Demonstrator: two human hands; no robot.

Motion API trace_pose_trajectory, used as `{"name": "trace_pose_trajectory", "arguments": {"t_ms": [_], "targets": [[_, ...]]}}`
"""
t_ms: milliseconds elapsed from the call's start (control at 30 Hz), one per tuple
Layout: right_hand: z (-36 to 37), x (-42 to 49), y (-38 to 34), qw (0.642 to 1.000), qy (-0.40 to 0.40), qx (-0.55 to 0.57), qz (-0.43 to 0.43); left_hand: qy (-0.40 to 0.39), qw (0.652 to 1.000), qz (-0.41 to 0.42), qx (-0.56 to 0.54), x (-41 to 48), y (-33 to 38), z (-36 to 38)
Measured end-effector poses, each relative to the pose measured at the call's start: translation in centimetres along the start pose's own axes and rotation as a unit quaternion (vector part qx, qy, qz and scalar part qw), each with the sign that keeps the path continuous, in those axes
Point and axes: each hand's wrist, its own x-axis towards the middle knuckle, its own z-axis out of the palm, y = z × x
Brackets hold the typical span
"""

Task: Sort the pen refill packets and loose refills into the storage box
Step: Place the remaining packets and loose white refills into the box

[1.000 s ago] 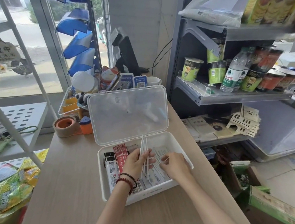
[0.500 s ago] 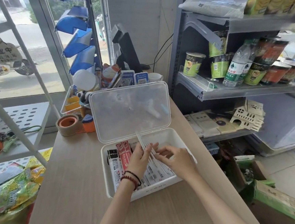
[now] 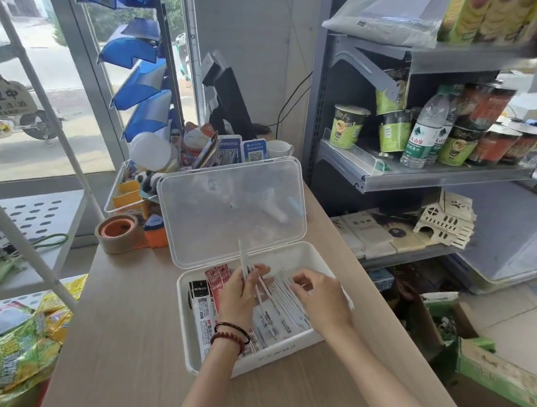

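Standing at the far left edge of the surface [image 3: 138, 338], the tape roll [image 3: 117, 232] is well apart from the work and plays no part in it. The storage box [image 3: 275, 353] sits toward the right edge, its clear lid [image 3: 230, 213] tipped back and upright so both hands can reach straight in.

Against the box's left wall lie the black-and-white packets [image 3: 201, 308], with the red packets [image 3: 218, 277] just beside them. They are laid lengthwise, probably so that like stays with like and the right part is left for single pieces.

The left grip [image 3: 243, 295] is clenched around a few loose refills [image 3: 280, 297]. Its fingers wrap their middles, and one white tip pokes up toward the lid. Holding them as a small bundle seems meant to line them up before they are laid down.

More of the refills are fanned across the middle and right of the box, lying on flat packets beneath them.

The right grip [image 3: 320, 302] hangs over that fan with its fingers bent, the tips touching the refills' far ends. I cannot tell whether it pinches any or merely steadies them. By my reckoning the sorting is well along, with the task's items inside the box and none visible on the surface.
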Motion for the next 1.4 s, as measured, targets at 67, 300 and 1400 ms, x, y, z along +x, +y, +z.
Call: {"name": "trace_pose_trajectory", "arguments": {"t_ms": [67, 300, 1400], "targets": [[0.1, 0.0, -0.1, 0.999, 0.001, -0.03, 0.015, -0.002, 1.0, -0.004, 0.001, 0.0, 0.0, -0.1], [0.7, 0.8, 0.6, 0.981, -0.029, -0.169, 0.092, -0.016, 0.998, 0.01, 0.055, -0.1, -0.2, -0.1], [-0.5, 0.2, 0.0, 0.993, -0.105, -0.014, -0.057, -0.055, 0.997, -0.017, 0.056, 0.0, -0.7, 0.1]]}}
